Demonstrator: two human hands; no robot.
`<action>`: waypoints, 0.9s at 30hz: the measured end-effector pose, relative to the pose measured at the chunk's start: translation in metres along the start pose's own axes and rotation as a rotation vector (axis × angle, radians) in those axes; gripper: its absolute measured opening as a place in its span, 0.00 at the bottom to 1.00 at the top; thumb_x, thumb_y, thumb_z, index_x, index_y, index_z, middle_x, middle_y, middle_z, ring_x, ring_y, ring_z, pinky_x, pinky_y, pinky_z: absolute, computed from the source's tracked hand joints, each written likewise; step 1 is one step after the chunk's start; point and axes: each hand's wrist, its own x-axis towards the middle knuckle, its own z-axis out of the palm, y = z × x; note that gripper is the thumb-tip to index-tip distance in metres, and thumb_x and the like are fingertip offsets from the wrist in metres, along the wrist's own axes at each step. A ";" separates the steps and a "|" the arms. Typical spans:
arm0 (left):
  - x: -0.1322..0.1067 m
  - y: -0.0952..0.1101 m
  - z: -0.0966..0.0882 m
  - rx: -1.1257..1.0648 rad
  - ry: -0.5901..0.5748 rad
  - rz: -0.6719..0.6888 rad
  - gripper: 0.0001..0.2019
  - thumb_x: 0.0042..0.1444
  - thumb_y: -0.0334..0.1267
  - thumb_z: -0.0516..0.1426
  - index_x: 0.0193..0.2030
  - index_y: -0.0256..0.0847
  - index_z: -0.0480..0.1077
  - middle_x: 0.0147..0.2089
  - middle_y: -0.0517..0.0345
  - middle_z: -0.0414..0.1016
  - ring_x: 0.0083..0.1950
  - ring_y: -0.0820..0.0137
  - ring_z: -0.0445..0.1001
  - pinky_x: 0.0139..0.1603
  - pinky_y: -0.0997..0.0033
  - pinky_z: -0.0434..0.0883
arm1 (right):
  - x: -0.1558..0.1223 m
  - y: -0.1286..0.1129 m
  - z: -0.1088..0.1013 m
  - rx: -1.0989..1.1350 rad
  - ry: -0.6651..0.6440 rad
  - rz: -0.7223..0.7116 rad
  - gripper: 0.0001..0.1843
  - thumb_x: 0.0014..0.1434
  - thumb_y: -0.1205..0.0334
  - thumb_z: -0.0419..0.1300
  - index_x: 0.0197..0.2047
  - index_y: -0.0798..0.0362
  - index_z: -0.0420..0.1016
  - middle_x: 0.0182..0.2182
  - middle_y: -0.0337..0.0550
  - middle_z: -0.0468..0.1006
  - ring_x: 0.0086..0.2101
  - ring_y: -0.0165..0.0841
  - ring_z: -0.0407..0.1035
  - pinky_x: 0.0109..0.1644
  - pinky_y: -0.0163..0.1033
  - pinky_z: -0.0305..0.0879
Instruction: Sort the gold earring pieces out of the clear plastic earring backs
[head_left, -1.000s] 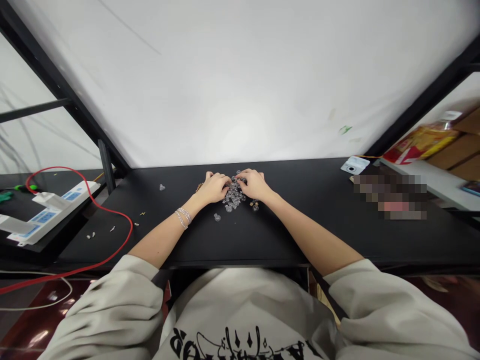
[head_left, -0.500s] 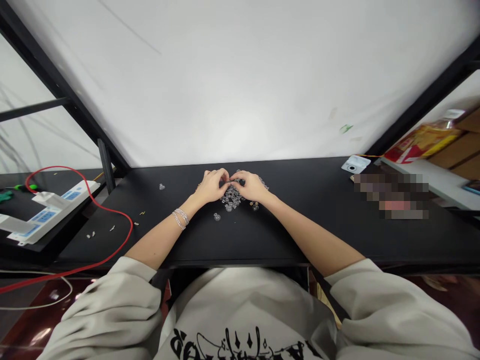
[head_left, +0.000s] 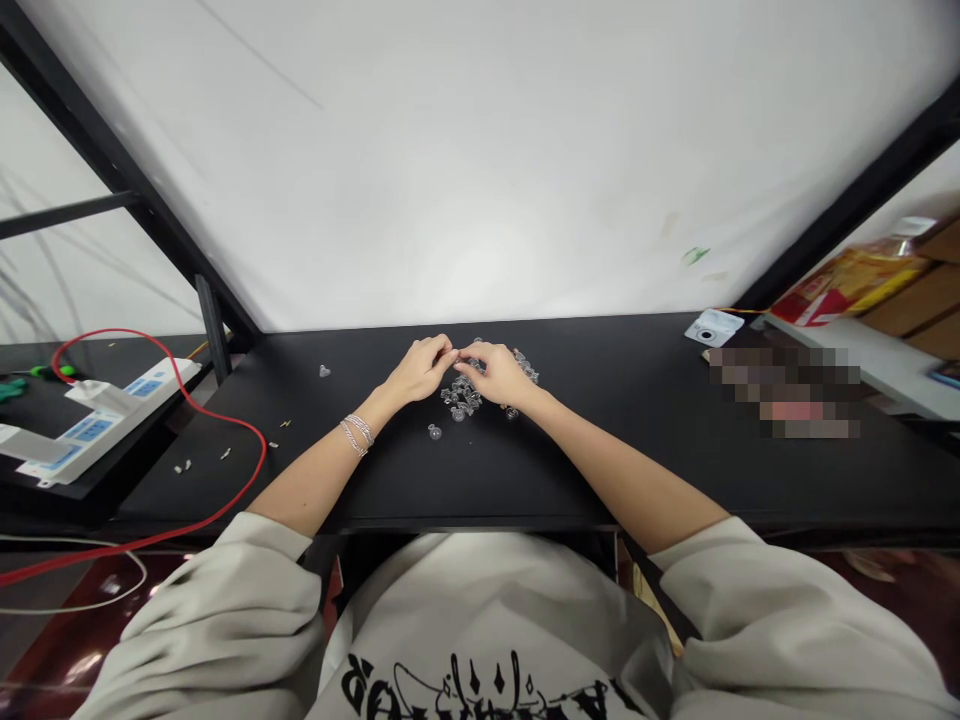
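Observation:
On the black table, a pile of small clear pieces (head_left: 463, 398) lies between and under my hands. My left hand (head_left: 421, 370) wears a bracelet at the wrist, and its thumb and fingers are pinched together at the left edge of the pile. My right hand (head_left: 497, 372) reaches over the pile with its fingertips pinched too, meeting those of my left. Whatever sits between the fingertips is too small to make out. One clear piece (head_left: 435, 432) lies apart, in front of the pile, and another (head_left: 325, 371) rests farther to the left.
A red cable (head_left: 255, 440) loops over the table's left side near a white power strip (head_left: 97, 425). Several tiny bits (head_left: 226, 454) are scattered there. At the right lie a white camera-like object (head_left: 712, 328) and a blurred-out item (head_left: 795, 390). A white wall (head_left: 480, 180) stands behind.
My left hand has shifted slightly left, and its fingers have straightened somewhat. More of the pile shows between the hands. The fingertips still meet.

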 end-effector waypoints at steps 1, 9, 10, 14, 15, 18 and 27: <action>0.000 0.000 -0.001 0.000 -0.002 0.008 0.15 0.69 0.46 0.48 0.33 0.40 0.63 0.32 0.60 0.71 0.36 0.69 0.68 0.44 0.66 0.62 | 0.000 -0.002 0.000 -0.002 0.001 -0.003 0.09 0.62 0.63 0.59 0.42 0.54 0.80 0.39 0.46 0.82 0.39 0.35 0.74 0.47 0.40 0.65; -0.001 -0.030 -0.025 -0.001 0.247 -0.094 0.17 0.64 0.47 0.54 0.28 0.39 0.67 0.26 0.60 0.68 0.29 0.72 0.65 0.35 0.70 0.64 | -0.001 -0.003 -0.001 0.070 0.094 0.125 0.09 0.54 0.59 0.67 0.38 0.54 0.78 0.38 0.44 0.81 0.39 0.34 0.76 0.48 0.40 0.69; -0.002 -0.039 -0.030 -0.009 0.266 -0.111 0.14 0.61 0.47 0.57 0.30 0.39 0.70 0.28 0.59 0.71 0.30 0.72 0.67 0.36 0.70 0.65 | -0.001 -0.003 -0.001 0.076 0.100 0.153 0.09 0.54 0.59 0.67 0.38 0.54 0.77 0.38 0.44 0.81 0.39 0.34 0.76 0.48 0.40 0.69; -0.008 -0.073 -0.044 -0.024 0.267 -0.321 0.08 0.53 0.42 0.63 0.33 0.39 0.76 0.33 0.55 0.79 0.33 0.69 0.72 0.40 0.69 0.70 | -0.001 -0.001 -0.002 0.097 0.090 0.205 0.09 0.54 0.60 0.67 0.38 0.54 0.77 0.38 0.45 0.81 0.39 0.35 0.76 0.48 0.41 0.70; -0.009 -0.079 -0.046 -0.016 0.248 -0.377 0.07 0.52 0.40 0.63 0.34 0.39 0.77 0.33 0.54 0.80 0.34 0.68 0.74 0.41 0.68 0.71 | -0.001 -0.001 -0.002 0.100 0.087 0.208 0.09 0.54 0.61 0.67 0.38 0.54 0.77 0.38 0.45 0.81 0.40 0.35 0.76 0.48 0.41 0.70; -0.010 -0.087 -0.048 -0.029 0.193 -0.482 0.08 0.52 0.36 0.62 0.39 0.38 0.78 0.37 0.51 0.81 0.36 0.66 0.77 0.44 0.67 0.73 | -0.001 -0.001 -0.001 0.103 0.080 0.211 0.08 0.54 0.61 0.67 0.38 0.54 0.78 0.38 0.44 0.81 0.40 0.34 0.76 0.48 0.41 0.70; -0.013 -0.083 -0.061 0.149 -0.230 -0.487 0.07 0.53 0.40 0.61 0.32 0.42 0.81 0.34 0.54 0.82 0.36 0.63 0.77 0.43 0.65 0.72 | -0.001 0.002 0.000 0.096 0.073 0.227 0.09 0.54 0.60 0.67 0.39 0.54 0.78 0.39 0.44 0.81 0.40 0.34 0.76 0.48 0.41 0.70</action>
